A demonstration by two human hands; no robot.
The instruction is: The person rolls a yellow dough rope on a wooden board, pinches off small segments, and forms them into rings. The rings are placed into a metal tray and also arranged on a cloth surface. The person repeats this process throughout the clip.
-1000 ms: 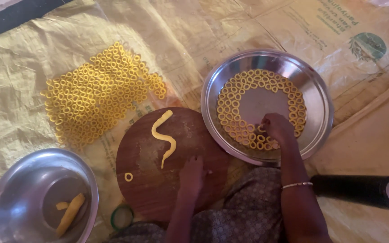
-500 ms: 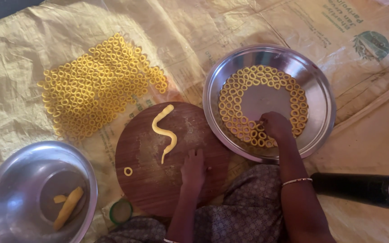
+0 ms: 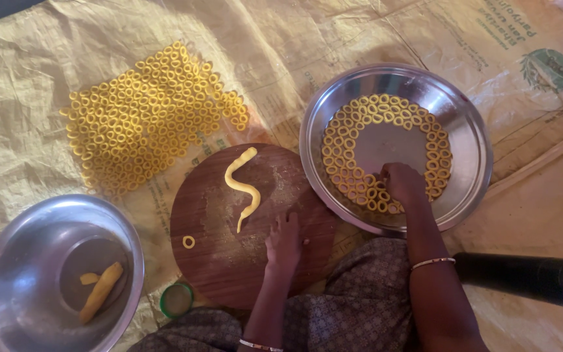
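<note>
Evidently the step in hand is laying small dough rings (image 3: 366,195) into the steel plate (image 3: 470,130): the rings line the plate's floor in a band from 6 o'clock round through 9 and 12 to 3, centre bare. Right hand (image 3: 402,184) sits inside the plate at its 6 o'clock, knuckles up, fingers curled down onto the ring band; whether it pinches a ring I cannot tell, the fingertips are hidden. Forearm runs straight back toward the lap, bangle at the wrist.

Left hand (image 3: 285,241) rests flat and open on the round wooden board (image 3: 216,261), at the board's 4 o'clock, holding nothing. A wavy dough rope (image 3: 242,188) lies at board centre, near the hand but apart; one loose ring (image 3: 189,242) lies at the board's 8 o'clock.

Judgement: next move calls for a light pinch so soft rings keep shape.

Heap of finished rings (image 3: 151,117) lies on the yellow sack (image 3: 21,78) at 11 o'clock; steel bowl (image 3: 8,261) with dough pieces (image 3: 101,292) at 8 o'clock.
</note>
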